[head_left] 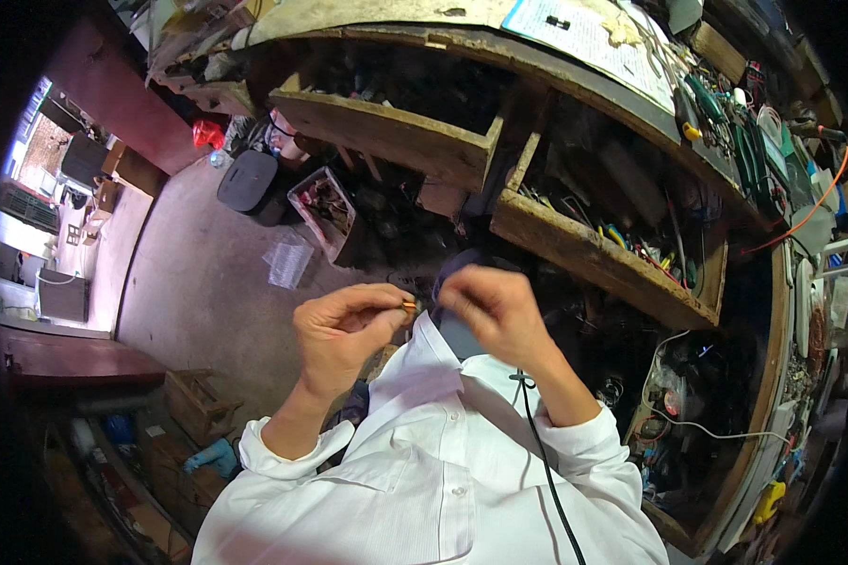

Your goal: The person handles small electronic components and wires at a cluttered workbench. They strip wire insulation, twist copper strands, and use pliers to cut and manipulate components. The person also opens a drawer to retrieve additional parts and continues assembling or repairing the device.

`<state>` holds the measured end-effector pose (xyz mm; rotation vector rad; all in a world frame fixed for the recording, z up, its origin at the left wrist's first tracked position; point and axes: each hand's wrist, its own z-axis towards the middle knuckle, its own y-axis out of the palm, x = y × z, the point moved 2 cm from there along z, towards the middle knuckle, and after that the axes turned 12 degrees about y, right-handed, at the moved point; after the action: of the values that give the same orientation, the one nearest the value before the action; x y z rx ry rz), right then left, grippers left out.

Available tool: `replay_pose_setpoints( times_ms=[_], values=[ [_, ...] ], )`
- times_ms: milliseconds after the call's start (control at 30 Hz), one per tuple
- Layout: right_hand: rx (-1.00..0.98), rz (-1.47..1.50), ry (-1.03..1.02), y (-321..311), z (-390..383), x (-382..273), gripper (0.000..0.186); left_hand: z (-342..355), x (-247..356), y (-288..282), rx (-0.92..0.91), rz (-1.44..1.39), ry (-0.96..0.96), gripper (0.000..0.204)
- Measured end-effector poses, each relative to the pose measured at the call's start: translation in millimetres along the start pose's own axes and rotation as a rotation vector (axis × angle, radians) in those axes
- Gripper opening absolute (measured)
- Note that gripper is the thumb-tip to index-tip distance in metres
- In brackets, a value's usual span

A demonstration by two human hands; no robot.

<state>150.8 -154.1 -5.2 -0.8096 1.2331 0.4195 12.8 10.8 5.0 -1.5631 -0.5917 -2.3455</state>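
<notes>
My left hand pinches a small brass-coloured piece between thumb and fingertips, in front of my chest. The piece looks short and banded; its exact kind is too small to tell. Close by on the right, my right hand is closed, its fingers curled and slightly blurred. Whatever lies in those fingertips, if anything, is hidden. Both hands are apart and held in the air above my lap. A black cord hangs down over my white shirt, past my right wrist.
Ahead is a worn wooden workbench with two pulled-out drawers, the left drawer and the right drawer, which holds tools. Pliers and screwdrivers crowd the bench's right end. A box of scraps and a black bin stand on the floor.
</notes>
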Motion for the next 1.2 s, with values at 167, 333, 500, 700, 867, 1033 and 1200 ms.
replay_pose_setpoints(
  times_ms=[167, 333, 500, 700, 867, 1033, 1200],
  values=[
    [-0.088, 0.074, -0.048, -18.6, -10.1, -22.8, 0.004, -3.8, -4.5, -5.2, 0.057, 0.191, -0.078, 0.018],
    [0.210, 0.082, 0.036, -21.8, -3.5, 6.6, 0.007, -7.8, 1.2, -4.3, -0.087, 0.113, -0.062, 0.018],
    [0.001, -0.082, 0.036, 3.8, -10.0, 18.6, 0.005, -5.8, 1.5, -16.0, 0.045, -0.011, -0.080, 0.019],
    [-0.024, 0.071, 0.107, 20.3, -7.3, -25.7, 0.019, -4.9, 7.0, -5.7, 0.073, 0.211, -0.072, 0.018],
    [-0.004, 0.044, 0.032, 31.0, -5.0, -26.3, 0.010, 0.3, 12.6, 1.1, -0.053, 0.653, 0.179, 0.017],
    [0.017, 0.190, 0.044, 15.8, 4.7, -20.3, 0.009, -1.6, 25.2, -2.3, -0.168, 0.275, 0.089, 0.018],
    [-0.154, -0.006, -0.034, 14.1, -4.9, -40.9, 0.009, -1.9, 12.3, -11.8, 0.007, 0.290, -0.081, 0.016]
  ],
)
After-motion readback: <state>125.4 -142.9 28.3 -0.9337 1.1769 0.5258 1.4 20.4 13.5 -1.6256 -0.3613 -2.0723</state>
